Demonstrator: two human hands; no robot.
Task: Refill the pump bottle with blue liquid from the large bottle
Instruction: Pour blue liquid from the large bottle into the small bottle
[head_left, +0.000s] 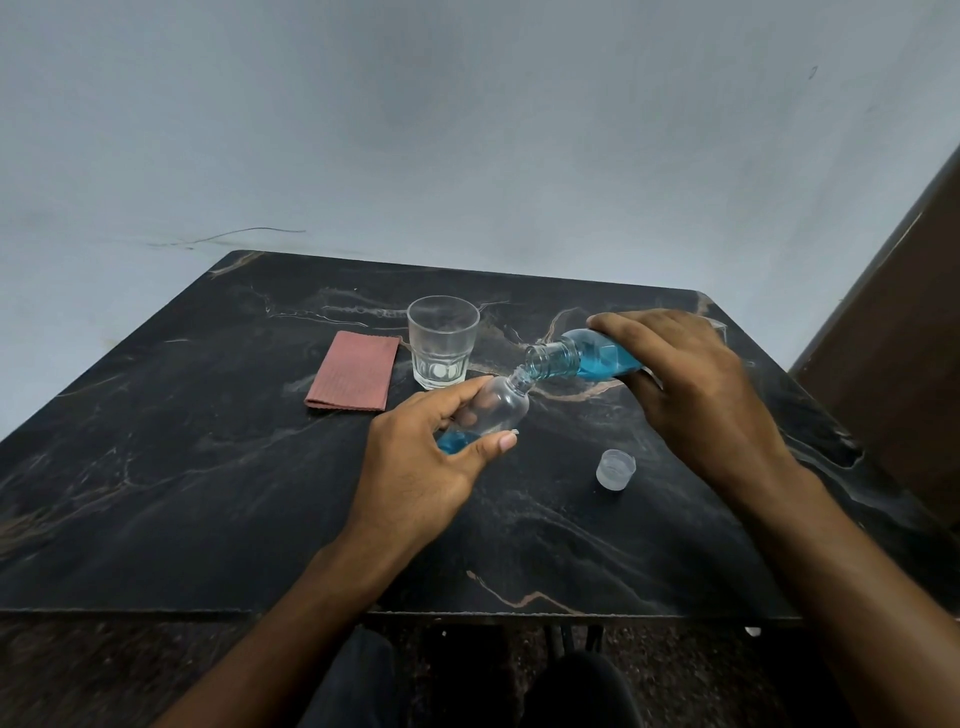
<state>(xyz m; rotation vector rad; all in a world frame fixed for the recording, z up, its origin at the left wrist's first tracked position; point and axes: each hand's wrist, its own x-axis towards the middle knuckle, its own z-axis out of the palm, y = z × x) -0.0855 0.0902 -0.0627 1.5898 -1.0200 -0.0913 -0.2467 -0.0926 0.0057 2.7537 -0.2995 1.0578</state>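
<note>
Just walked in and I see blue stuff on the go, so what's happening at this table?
A person is pouring blue liquid from one bottle into another. The right hand tips the large bottle so its open mouth meets the neck of the small clear bottle, which the left hand holds tilted above the dark table. Only a little blue sits at the small bottle's bottom. A cap, an empty glass and a folded reddish cloth lie nearby.

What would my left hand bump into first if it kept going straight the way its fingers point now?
Probably the drinking glass. The left hand holds the small bottle, tilted and pointing away from you and slightly right, toward the glass just beyond its neck. The large bottle sits close on the right, and depth is unclear.
</note>
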